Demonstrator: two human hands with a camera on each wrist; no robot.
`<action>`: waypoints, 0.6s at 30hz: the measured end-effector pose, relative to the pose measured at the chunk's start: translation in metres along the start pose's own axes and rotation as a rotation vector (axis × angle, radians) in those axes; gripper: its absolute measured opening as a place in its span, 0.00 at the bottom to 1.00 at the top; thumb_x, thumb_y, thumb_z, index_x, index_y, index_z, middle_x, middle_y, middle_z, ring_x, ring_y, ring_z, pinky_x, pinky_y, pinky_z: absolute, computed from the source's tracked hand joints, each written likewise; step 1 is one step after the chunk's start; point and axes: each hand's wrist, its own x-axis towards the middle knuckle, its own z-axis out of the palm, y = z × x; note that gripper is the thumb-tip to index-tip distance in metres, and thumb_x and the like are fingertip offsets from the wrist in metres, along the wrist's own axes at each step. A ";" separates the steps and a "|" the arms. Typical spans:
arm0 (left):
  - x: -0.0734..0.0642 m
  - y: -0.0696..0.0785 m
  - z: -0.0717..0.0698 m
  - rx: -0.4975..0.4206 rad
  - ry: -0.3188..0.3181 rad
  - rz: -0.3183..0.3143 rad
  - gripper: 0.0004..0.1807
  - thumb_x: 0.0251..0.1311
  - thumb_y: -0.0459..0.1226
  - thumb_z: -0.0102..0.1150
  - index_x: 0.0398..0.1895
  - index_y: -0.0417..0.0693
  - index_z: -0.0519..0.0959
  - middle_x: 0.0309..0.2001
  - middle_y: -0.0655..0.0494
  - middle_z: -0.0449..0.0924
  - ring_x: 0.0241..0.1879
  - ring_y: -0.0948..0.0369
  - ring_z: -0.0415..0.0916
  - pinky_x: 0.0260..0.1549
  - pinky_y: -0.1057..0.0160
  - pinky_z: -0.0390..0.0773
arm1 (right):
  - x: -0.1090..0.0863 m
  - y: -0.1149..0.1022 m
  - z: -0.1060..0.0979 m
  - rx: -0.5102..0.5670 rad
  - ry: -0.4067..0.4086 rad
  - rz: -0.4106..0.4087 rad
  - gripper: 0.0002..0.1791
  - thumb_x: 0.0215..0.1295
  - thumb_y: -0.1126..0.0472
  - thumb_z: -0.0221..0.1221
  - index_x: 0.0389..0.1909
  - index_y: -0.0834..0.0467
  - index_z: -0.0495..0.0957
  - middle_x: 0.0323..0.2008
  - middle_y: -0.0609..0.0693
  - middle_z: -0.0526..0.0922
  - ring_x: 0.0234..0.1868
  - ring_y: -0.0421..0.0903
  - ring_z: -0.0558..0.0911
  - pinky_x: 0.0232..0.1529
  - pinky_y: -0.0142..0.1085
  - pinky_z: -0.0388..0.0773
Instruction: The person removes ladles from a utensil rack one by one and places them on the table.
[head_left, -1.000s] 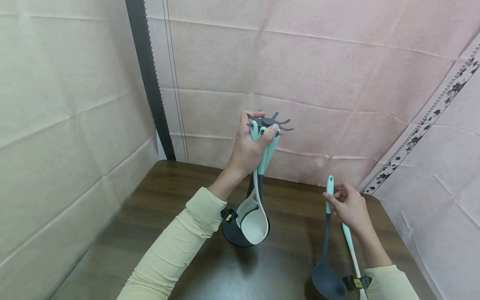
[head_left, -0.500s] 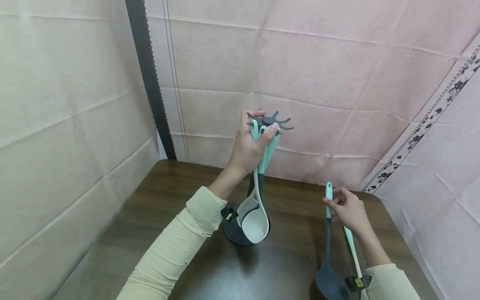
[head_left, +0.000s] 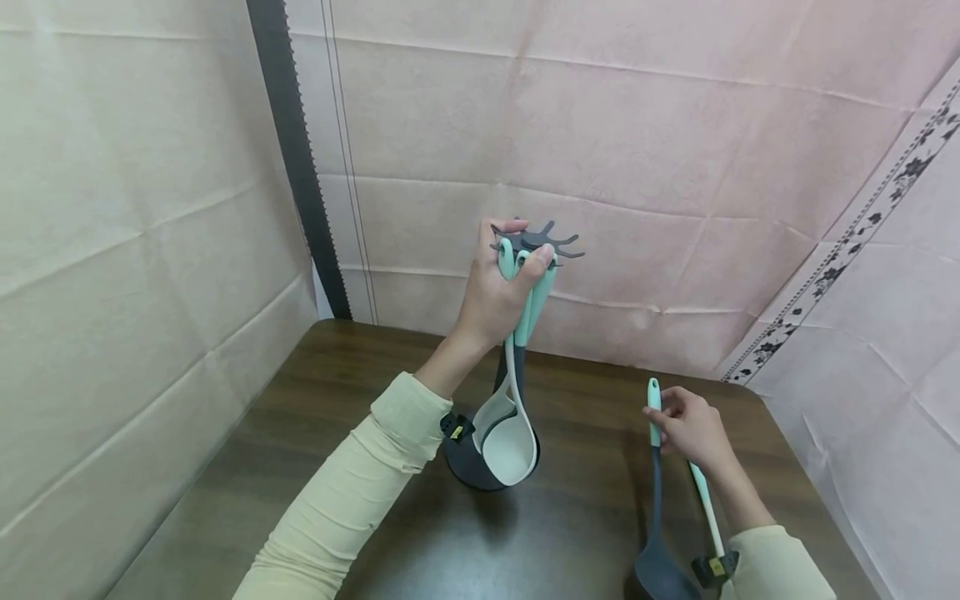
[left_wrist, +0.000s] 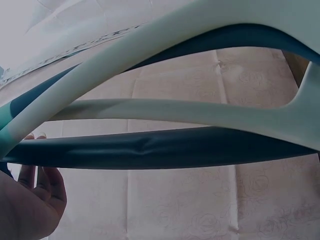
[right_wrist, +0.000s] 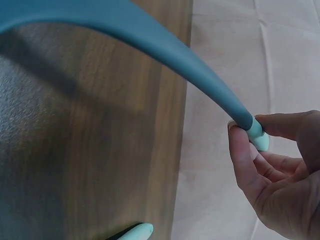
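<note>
My left hand (head_left: pixel 491 296) grips the top of a dark utensil stand (head_left: pixel 468 468), around its hook ring and several mint handles. From the stand hang a white ladle (head_left: pixel 512 452) and another pale utensil partly behind it; dark shafts also show in the left wrist view. At the right, my right hand (head_left: pixel 693 425) pinches the mint handle of a dark cooking utensil (head_left: pixel 656 500) between thumb and fingers. The utensil stands nearly upright, its broad rounded head low and cut off by the frame's bottom edge. In the right wrist view, its dark neck (right_wrist: pixel 200 75) curves over the table.
A second utensil with a mint handle (head_left: pixel 702 492) and pale shaft lies on the table beneath my right wrist. The brown wooden table (head_left: pixel 375 375) ends at a pale cloth wall (head_left: pixel 600 167) behind, with more cloth at both sides.
My right hand has sunk slightly, lowering the dark cooking utensil and bringing its head nearer the frame's bottom. The left hand and stand have stayed in place.
</note>
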 end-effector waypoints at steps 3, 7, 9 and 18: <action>0.000 0.000 0.001 0.001 0.003 0.000 0.36 0.65 0.55 0.58 0.68 0.46 0.62 0.45 0.48 0.82 0.36 0.53 0.77 0.33 0.58 0.77 | 0.001 0.005 0.002 -0.006 -0.005 0.014 0.23 0.74 0.58 0.64 0.60 0.70 0.74 0.35 0.58 0.83 0.25 0.48 0.84 0.26 0.43 0.87; 0.000 0.001 0.000 0.011 0.004 0.003 0.36 0.65 0.56 0.58 0.68 0.46 0.62 0.45 0.48 0.82 0.37 0.53 0.76 0.33 0.58 0.77 | 0.002 0.008 0.005 -0.010 -0.013 0.020 0.23 0.74 0.58 0.64 0.59 0.71 0.75 0.34 0.58 0.83 0.25 0.48 0.83 0.27 0.46 0.87; 0.000 0.001 -0.001 0.012 0.003 0.003 0.36 0.65 0.56 0.58 0.68 0.46 0.62 0.44 0.48 0.82 0.37 0.53 0.76 0.33 0.58 0.76 | 0.002 0.010 0.007 -0.009 -0.019 0.025 0.23 0.74 0.59 0.64 0.59 0.72 0.75 0.33 0.57 0.82 0.25 0.47 0.83 0.27 0.46 0.87; -0.001 0.000 0.000 0.017 -0.003 0.011 0.36 0.66 0.56 0.57 0.68 0.45 0.61 0.43 0.48 0.81 0.36 0.53 0.76 0.33 0.58 0.76 | 0.002 0.021 0.013 -0.012 -0.039 0.051 0.21 0.73 0.61 0.63 0.57 0.73 0.76 0.32 0.57 0.83 0.23 0.47 0.83 0.27 0.49 0.87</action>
